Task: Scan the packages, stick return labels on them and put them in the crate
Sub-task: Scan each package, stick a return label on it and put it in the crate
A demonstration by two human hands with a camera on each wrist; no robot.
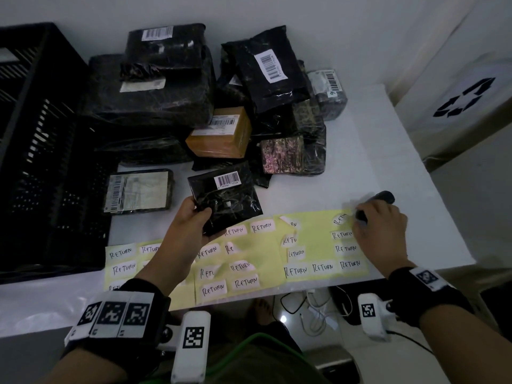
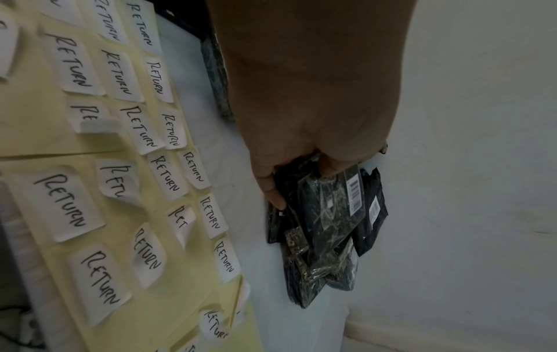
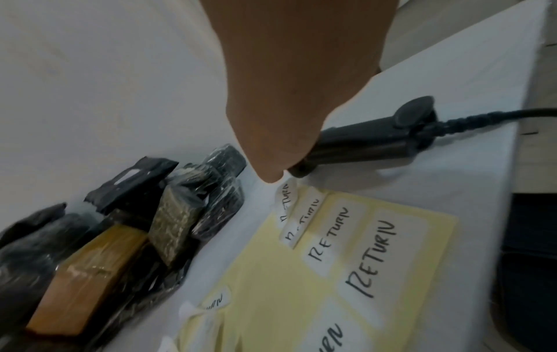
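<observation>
**Peeling a return label while the scanned pouch waits in the other hand**

Lifting one sticker cleanly is the job now. The right hand (image 1: 381,228) sits at the four o'clock side of the table (image 1: 388,151), its fingertips down on the far corner label (image 3: 286,190) of the yellow backing sheet (image 1: 313,236); the right wrist view shows that label's end curled up off the sheet, pinched or nearly so under the fingers, though the exact grip is hidden by the hand itself. A slow pull at a low angle, starting from the lifted corner, should keep the thin paper from tearing or folding onto its own glue.

The left hand (image 1: 191,223) is closed round the near corner of a small black pouch (image 1: 227,195), thumb on top, holding it above the sheets near table centre with its barcode sticker facing up. Keeping that face flat and taut will give the label a smooth landing; the film is glossy and wrinkled, so pressing from one end outward should avoid bubbles.

The black scanner (image 3: 370,138), a hard moulded handle with a cable, lies just beyond the right hand. More packages (image 1: 171,87) are heaped at twelve o'clock: crinkly black film, one tan taped box. The slatted black crate (image 1: 41,151) stands at nine o'clock.
</observation>
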